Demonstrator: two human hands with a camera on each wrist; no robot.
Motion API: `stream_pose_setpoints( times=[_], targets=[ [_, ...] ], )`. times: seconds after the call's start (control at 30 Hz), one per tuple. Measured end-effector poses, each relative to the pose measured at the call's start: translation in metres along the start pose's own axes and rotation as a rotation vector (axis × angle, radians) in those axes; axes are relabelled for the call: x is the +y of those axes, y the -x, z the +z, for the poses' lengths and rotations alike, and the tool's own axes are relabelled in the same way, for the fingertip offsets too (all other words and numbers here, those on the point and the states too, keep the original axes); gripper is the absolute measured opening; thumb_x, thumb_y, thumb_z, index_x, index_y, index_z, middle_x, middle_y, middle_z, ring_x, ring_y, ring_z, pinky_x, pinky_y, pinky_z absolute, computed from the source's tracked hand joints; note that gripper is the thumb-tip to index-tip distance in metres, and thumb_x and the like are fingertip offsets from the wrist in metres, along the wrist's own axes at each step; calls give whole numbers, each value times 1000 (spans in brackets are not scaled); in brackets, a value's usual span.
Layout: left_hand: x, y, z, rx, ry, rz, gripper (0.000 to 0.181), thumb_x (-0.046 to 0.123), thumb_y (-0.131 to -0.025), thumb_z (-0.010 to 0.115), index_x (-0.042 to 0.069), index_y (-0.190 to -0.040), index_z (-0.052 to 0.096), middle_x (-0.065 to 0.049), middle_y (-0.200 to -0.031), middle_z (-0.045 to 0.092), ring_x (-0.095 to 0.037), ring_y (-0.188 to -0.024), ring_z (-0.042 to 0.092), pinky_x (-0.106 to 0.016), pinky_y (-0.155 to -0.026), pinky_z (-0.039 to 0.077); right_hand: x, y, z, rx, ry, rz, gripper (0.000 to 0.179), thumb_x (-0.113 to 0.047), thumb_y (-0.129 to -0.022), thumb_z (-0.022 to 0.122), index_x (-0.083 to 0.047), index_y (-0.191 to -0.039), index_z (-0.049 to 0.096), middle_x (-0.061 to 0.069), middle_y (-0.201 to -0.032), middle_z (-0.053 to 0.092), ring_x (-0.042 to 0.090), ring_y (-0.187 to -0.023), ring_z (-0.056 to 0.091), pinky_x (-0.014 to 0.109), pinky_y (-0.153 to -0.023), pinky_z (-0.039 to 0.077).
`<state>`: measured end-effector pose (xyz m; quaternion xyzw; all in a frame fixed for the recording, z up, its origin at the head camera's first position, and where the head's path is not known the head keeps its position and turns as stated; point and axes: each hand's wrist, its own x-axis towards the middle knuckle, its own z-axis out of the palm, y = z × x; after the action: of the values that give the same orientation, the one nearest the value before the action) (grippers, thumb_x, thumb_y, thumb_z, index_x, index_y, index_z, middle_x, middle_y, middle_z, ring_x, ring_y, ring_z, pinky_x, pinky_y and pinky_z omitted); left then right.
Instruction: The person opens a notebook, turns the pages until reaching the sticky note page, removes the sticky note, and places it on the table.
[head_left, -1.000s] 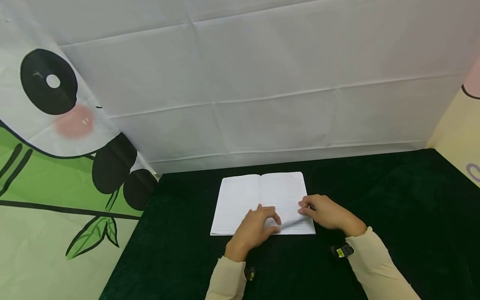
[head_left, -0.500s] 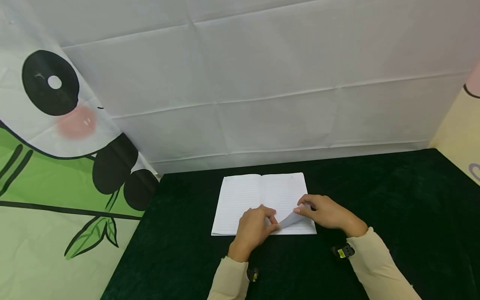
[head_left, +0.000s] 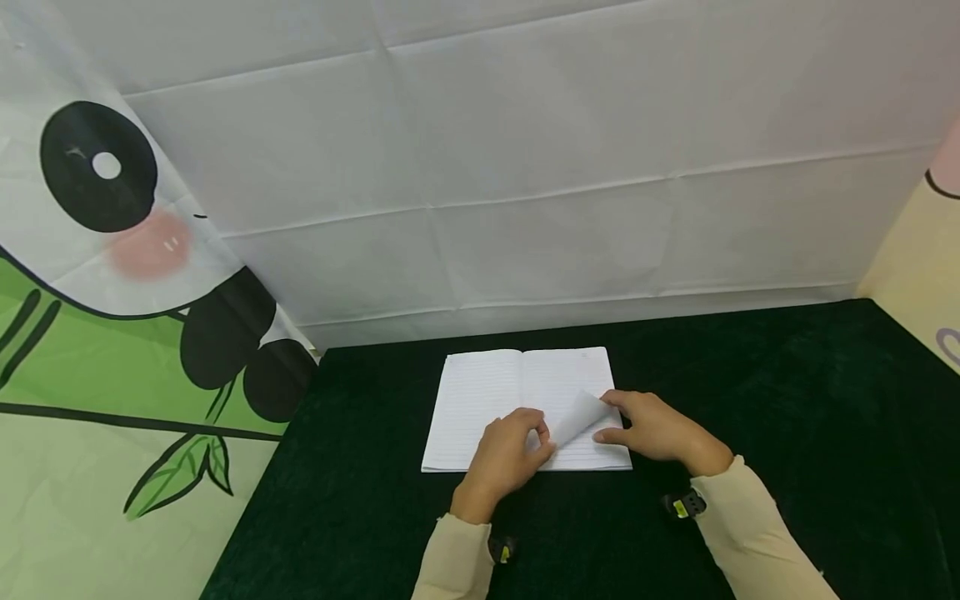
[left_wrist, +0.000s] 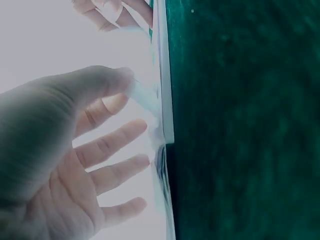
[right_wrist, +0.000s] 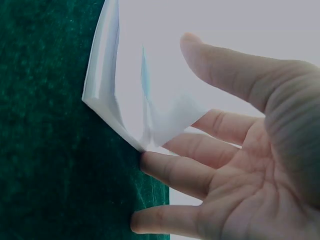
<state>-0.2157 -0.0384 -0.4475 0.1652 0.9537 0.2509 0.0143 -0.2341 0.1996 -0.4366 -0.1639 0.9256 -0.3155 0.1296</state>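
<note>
An open ruled notebook [head_left: 480, 400] lies on the dark green cloth. Its right-hand page [head_left: 581, 414] is lifted at the lower outer corner and curls up toward the middle. Near the lower edge, my left hand [head_left: 504, 454] pinches that page between thumb and index finger; the other fingers spread over the paper in the left wrist view. My right hand [head_left: 651, 425] is at the notebook's right edge, thumb apart from the fingers. In the right wrist view, the raised page corner [right_wrist: 182, 117] leans against the fingers [right_wrist: 220, 125], with the thumb off it.
Dark green cloth [head_left: 787, 400] covers the table around the notebook. A white fabric backdrop [head_left: 525, 167] rises behind the table's far edge. A cartoon-printed sheet [head_left: 135, 350] hangs on the left, and a pale yellow one [head_left: 918, 258] on the right.
The lifted page corner has risen and curled further toward the middle. My right thumb has come away from the page, widening the gap to the fingers. My left hand has barely moved.
</note>
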Motion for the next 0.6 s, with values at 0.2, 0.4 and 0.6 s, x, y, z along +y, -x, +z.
stream_pose_setpoints(
  times=[0.2, 0.4, 0.6],
  targets=[
    [-6, -1, -5, 92, -56, -71, 11, 17, -88, 69, 16, -81, 60, -11, -137, 64, -28, -108, 65, -50, -100, 53, -2, 0, 1, -7, -37, 61, 104, -29, -81, 82, 3, -157, 19, 35, -155, 35, 50, -139, 44, 62, -113, 39],
    [-16, -2, -9, 236, -49, -185, 17, 18, -87, 71, 15, -75, 59, -14, -135, 64, -32, -105, 68, -50, -94, 56, -3, 0, 1, -47, 23, 80, 85, -26, -77, 86, 1, -146, 45, 31, -150, 44, 49, -138, 45, 63, -111, 40],
    [-25, -2, -15, 325, -56, -252, 21, 17, -86, 72, 15, -69, 59, -16, -131, 66, -35, -104, 69, -52, -93, 56, -4, -3, 5, -63, 62, 104, 85, -26, -68, 91, -3, -140, 51, 28, -141, 53, 42, -123, 57, 58, -102, 48]
  ],
)
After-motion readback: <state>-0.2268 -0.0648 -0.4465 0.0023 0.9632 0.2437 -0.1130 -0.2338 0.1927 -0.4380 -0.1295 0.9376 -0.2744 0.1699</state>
